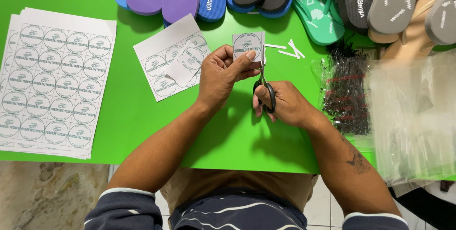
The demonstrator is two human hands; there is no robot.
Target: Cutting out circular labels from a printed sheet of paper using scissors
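1. Covering the table's [142, 130] left edge: stack of uncut label sheets [50, 83].
2. Near back edge: part-cut sheet [164, 59], several labels left.
3. Left hand [223, 73] pinching one square label piece [248, 45] mid-table.
4. Right hand [282, 104] closed through scissors [265, 87], trimming it; offcuts [289, 49] beside.

- A small square paper label [248, 47], white with a round grey-green printed ring, is pinched upright in the left hand [223, 73] over the middle of the green worktop [133, 125].
- A cut part-sheet of round labels [172, 58] lies just left of that hand, white, tilted, with one loose label on top.
- A stack of full label sheets [52, 85] lies at the worktop's left edge, white, with rows of the same round grey-green prints.
- Clear plastic bags [413, 116] lie piled at the right edge.
- A clear packet of small black pieces [346, 92] lies just left of the bags.
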